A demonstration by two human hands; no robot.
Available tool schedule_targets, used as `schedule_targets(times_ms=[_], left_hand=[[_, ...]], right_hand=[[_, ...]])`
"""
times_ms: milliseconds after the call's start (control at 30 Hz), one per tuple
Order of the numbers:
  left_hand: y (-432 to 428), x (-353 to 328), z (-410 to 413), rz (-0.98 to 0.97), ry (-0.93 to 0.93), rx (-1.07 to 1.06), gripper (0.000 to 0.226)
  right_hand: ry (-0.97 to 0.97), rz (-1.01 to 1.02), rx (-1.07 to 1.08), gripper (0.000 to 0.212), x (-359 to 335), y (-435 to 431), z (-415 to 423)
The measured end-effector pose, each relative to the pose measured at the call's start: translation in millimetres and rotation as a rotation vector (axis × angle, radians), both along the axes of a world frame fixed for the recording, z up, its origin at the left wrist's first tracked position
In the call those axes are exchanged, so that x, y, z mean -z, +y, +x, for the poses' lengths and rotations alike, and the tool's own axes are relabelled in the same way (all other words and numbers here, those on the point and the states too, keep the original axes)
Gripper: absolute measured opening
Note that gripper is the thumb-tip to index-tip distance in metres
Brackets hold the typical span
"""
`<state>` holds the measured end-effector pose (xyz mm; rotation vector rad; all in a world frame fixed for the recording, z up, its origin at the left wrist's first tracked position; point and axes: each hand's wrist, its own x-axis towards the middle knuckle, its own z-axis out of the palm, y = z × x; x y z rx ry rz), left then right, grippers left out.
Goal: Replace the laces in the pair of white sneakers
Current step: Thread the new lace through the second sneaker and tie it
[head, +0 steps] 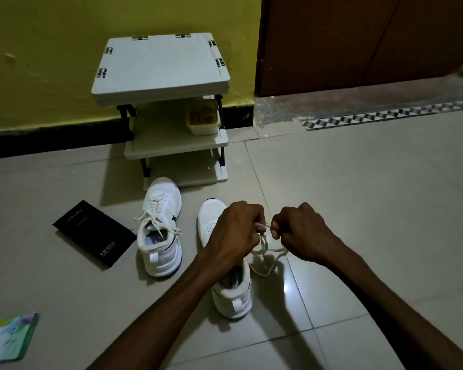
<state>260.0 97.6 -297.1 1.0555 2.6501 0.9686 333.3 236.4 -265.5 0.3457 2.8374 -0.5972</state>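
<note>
A shelf rack (161, 65) stands on the floor (358, 182) against the wall (51, 62), a container (203, 117) on its middle shelf (right end). Before the rack lies the laced sneaker (159, 236), with a box (94, 233) to its left and the second sneaker (231, 295) to its right. The left hand (235, 228) and right hand (302, 231) hold a lace (265, 252) above the second sneaker's right side. A packet (10, 335) lies at the floor's near left edge.

Two white sneakers (159, 252) (231, 300), two hands (235, 228) (302, 231), one loose lace (265, 252), one black box (94, 233), one rack (161, 65), one tub (202, 116), one packet (10, 335).

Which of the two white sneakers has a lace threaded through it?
The left sneaker, beside the black box: a lace crisscrosses its front. The right sneaker shows none where visible; the left hand and right hand pinch a loose lace beside it.
</note>
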Motion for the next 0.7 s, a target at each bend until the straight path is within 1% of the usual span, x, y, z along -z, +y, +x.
schedule_targets(times_ms=[133, 200, 300, 400, 467, 500, 533, 567, 633, 700], left_hand=[[-21, 12, -33, -0.055, 0.040, -0.161, 0.010], [-35, 18, -55, -0.126, 0.089, -0.283, 0.007], [-49, 20, -84, -0.202, 0.148, -0.454, 0.009], [-50, 19, -92, -0.308, 0.168, -0.521, 0.012], [-43, 17, -81, -0.378, 0.196, -0.474, 0.013], [-38, 17, -74, -0.371, 0.236, -0.419, 0.012], [-32, 14, -66, -0.309, 0.265, -0.342, 0.008], [-27, 13, -57, -0.176, 0.242, -0.246, 0.007], [-15, 6, -32, 0.078, 0.085, 0.013, 0.016], [-5, -2, -8, 0.158, -0.032, 0.232, 0.017]], right_hand=[[-0.029, -0.026, 0.043, 0.036, 5, 12, 11], [-0.054, -0.039, 0.076, 0.034, 7, 17, 19], [-0.090, -0.042, 0.096, 0.033, 10, 20, 27], [-0.081, -0.041, 0.082, 0.036, 10, 16, 26], [-0.054, -0.046, 0.074, 0.039, 6, 13, 22], [-0.038, -0.052, 0.068, 0.039, 4, 12, 19], [-0.021, -0.062, 0.062, 0.040, 2, 11, 15], [-0.005, -0.076, 0.058, 0.040, 1, 11, 12], [0.019, -0.107, 0.052, 0.040, 0, 11, 8], [0.041, -0.121, 0.052, 0.038, -3, 12, 5]])
